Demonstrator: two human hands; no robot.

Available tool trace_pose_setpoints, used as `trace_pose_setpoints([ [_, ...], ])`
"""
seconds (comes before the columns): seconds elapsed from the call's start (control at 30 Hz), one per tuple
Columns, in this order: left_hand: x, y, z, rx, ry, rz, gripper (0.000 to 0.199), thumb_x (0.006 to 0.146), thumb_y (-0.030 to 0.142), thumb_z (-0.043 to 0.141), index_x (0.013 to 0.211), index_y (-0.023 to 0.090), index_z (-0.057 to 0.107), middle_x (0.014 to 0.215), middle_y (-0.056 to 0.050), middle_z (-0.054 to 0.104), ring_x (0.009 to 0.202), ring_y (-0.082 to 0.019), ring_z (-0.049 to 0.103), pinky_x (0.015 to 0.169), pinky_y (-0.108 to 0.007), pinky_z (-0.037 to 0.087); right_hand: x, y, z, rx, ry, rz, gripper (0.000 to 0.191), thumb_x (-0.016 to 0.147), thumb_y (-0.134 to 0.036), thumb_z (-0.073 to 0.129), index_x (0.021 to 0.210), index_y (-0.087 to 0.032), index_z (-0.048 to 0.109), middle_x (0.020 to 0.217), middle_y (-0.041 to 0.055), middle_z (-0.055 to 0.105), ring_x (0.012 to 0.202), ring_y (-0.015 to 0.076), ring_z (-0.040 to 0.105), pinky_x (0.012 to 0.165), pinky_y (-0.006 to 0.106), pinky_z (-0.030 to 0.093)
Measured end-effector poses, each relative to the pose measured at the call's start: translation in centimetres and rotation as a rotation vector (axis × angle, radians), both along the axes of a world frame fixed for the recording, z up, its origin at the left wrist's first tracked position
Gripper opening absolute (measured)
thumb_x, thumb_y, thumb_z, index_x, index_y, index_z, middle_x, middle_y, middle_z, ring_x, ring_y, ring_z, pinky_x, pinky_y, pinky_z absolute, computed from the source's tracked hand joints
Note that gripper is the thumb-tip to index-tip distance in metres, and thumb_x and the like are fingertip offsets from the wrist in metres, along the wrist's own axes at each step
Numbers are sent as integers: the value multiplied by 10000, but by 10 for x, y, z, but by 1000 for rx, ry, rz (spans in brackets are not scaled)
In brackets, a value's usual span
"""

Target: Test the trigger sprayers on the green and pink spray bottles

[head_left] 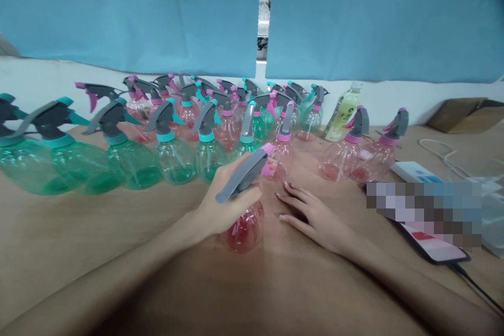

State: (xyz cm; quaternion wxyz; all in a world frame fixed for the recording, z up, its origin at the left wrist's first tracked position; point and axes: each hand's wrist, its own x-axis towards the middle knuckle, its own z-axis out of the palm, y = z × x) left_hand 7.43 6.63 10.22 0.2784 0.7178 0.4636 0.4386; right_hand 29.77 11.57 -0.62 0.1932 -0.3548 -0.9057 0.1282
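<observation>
My left hand [228,189] is wrapped round the neck of a pink spray bottle [243,231] with a grey and pink trigger head. The bottle tilts a little, its base near the table [177,273]. To the right, my right hand [309,212] rests on the tabletop with its fingers spread, holding nothing. Just beyond my hands stands another pink spray bottle [282,155]. A row of green spray bottles [177,163] with teal collars runs off to the left.
Behind the row stand several more pink and green spray bottles [228,126]. Two pink spray bottles [339,157] and a drink bottle [342,113] are at the right. Nearer lie a phone [437,244] with a cable, a white box [417,172] and a brown box [460,114].
</observation>
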Motion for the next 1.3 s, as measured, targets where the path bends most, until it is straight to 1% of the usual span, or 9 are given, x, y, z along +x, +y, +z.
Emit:
trace_pose_setpoints([
  [0.13, 0, 0, -1, 3, -19, -5, 140, 697, 118, 494, 789, 218, 463, 645, 48, 475, 551, -110, 415, 507, -252, 332, 0, 0, 1, -8, -8, 2, 544, 896, -520, 437, 1350, -221, 467, 1460, 101, 380, 1357, 266, 311, 1092, 494, 298],
  [0.27, 0, 0, 0, 0, -13, 6, 120, 696, 121, 498, 768, 212, 467, 632, 52, 472, 539, -106, 415, 504, -250, 340, 0, 0, 0, -6, 22, 4, 528, 891, -510, 456, 1349, -247, 467, 1457, 89, 386, 1349, 281, 325, 1077, 516, 315],
  [0.43, 0, 0, -1, 21, 5, 16, 120, 699, 128, 502, 790, 205, 510, 651, 43, 517, 564, -114, 459, 520, -253, 360, 0, 0, -1, 8, 24, 3, 524, 890, -511, 458, 1350, -260, 464, 1457, 81, 388, 1346, 283, 331, 1074, 520, 318],
  [0.6, -1, 1, -3, 33, 6, 21, 138, 713, 151, 508, 834, 206, 545, 633, 37, 530, 631, -142, 522, 548, -261, 390, 0, 0, 0, 6, -1, 7, 537, 897, -519, 439, 1346, -226, 469, 1458, 98, 384, 1353, 269, 319, 1083, 502, 310],
  [0.73, -1, 1, -2, 28, 13, 20, 120, 710, 153, 512, 817, 206, 526, 664, 34, 545, 618, -135, 517, 545, -263, 397, 0, 0, 0, 9, 7, 8, 538, 897, -522, 437, 1346, -227, 468, 1456, 101, 387, 1352, 267, 324, 1081, 506, 310],
  [0.9, -1, 0, -1, 38, 25, 10, 59, 738, 162, 478, 766, 212, 466, 702, 33, 532, 608, -128, 506, 554, -270, 398, 0, 0, 1, 0, -1, 9, 541, 897, -525, 433, 1342, -221, 475, 1457, 100, 385, 1355, 258, 318, 1094, 484, 296],
  [1.1, -1, 1, -1, 33, 26, 15, 46, 742, 177, 472, 766, 209, 448, 745, 22, 565, 681, -146, 550, 602, -283, 420, 0, 0, 3, -3, -41, 8, 566, 903, -535, 411, 1344, -186, 473, 1465, 106, 370, 1368, 248, 291, 1107, 470, 279],
  [1.2, -1, 2, 0, 30, 27, 17, 54, 728, 182, 486, 766, 204, 454, 730, 28, 557, 672, -143, 546, 603, -282, 418, 0, 0, 2, 2, -36, 4, 564, 900, -538, 415, 1344, -195, 472, 1464, 99, 373, 1364, 248, 300, 1102, 473, 288],
  [1.3, -1, 2, 0, 30, 32, 15, 60, 710, 175, 486, 752, 203, 454, 684, 40, 521, 609, -124, 501, 555, -265, 384, 0, 0, 1, -2, -31, 0, 556, 899, -534, 421, 1344, -205, 473, 1463, 94, 377, 1362, 250, 303, 1104, 472, 286],
])
